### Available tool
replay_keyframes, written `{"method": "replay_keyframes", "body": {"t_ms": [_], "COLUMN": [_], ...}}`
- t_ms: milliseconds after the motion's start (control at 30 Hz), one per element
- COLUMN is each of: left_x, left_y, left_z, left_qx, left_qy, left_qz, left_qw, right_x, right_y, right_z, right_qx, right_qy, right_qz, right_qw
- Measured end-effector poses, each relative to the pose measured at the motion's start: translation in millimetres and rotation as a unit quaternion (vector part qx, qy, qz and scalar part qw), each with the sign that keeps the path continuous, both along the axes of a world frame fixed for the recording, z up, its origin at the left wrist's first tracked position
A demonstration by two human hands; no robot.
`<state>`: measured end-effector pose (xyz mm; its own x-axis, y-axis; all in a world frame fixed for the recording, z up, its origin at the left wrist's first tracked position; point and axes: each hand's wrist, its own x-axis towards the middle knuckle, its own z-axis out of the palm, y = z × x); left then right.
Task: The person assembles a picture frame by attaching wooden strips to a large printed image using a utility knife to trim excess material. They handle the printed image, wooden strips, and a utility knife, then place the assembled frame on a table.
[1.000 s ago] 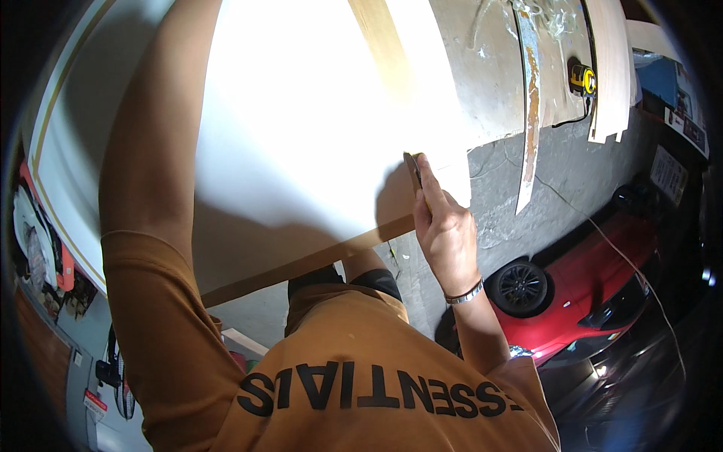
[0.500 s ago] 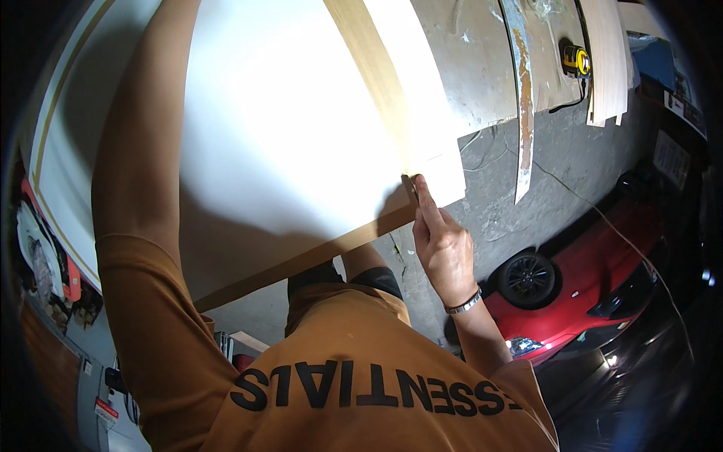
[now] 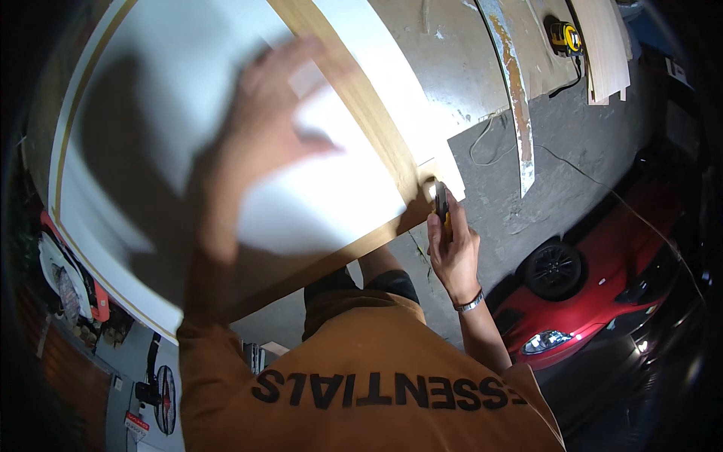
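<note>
A large white board (image 3: pixel 181 113) lies in front of me, with a tan wood-coloured strip (image 3: pixel 361 94) running across it and a similar strip along its near edge. Above the board, my left hand (image 3: pixel 275 113) is smeared by motion; its thumb stands apart from the fingers and I see nothing held. My right hand (image 3: pixel 456 256) is closed around a utility knife (image 3: pixel 446 215) with a dark front and a yellow part. The knife's front end is over the board's near right corner, by the end of the strip; whether its tip touches is unclear.
A long paint-stained metal strip (image 3: pixel 516 98) overhangs the worktop (image 3: pixel 459 56). Beyond it are a yellow-black tape measure (image 3: pixel 565 36) and pale wood strips (image 3: pixel 602 53). A red car (image 3: pixel 587 309) stands at right, a fan (image 3: pixel 164 399) at lower left. A thin cable (image 3: pixel 602 184) crosses the floor.
My left arm has drawn back, bringing the hand into view over the board. My right hand has shifted slightly right and nearer, and the knife shows more plainly. The whole view has shifted.
</note>
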<state>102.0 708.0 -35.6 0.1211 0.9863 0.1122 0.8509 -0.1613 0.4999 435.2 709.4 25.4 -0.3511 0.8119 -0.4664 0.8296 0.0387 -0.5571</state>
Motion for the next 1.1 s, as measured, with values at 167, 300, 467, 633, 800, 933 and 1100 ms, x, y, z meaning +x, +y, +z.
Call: {"method": "replay_keyframes", "body": {"t_ms": [167,300,467,633,800,933,1100], "left_x": [101.5,102.2,101.7,107.2,92.1,72.2,69.0], "left_y": [-45.9,-43.3,-39.4,-34.6,-25.9,-16.8,-3.7], "left_z": [16.9,15.8,10.6,10.5,17.5,17.7,10.9], "left_qx": [-0.104,-0.079,-0.044,-0.002,-0.03,-0.035,-0.042], "left_qy": [-0.05,0.001,0.002,0.004,-0.049,-0.037,-0.003], "left_qz": [-0.045,-0.016,-0.05,-0.051,-0.062,-0.107,-0.17], "left_qw": [0.992,0.997,0.998,0.999,0.996,0.993,0.985], "right_x": [-8.0,-5.6,-13.4,-44.6,-65.4,-77.1,-85.5], "right_y": [1.7,3.4,-14.5,-43.2,-46.4,-47.3,-46.5], "right_z": [-23.4,-23.6,-1.3,-2.0,-10.7,-9.6,-5.5], "right_qx": [0.069,0.052,-0.127,-0.218,-0.237,-0.226,-0.238], "right_qy": [0.069,0.059,0.102,0.186,0.22,0.214,0.175], "right_qz": [-0.003,0.019,-0.086,-0.21,-0.291,-0.325,-0.33], "right_qw": [0.995,0.997,0.983,0.935,0.9,0.893,0.897]}}
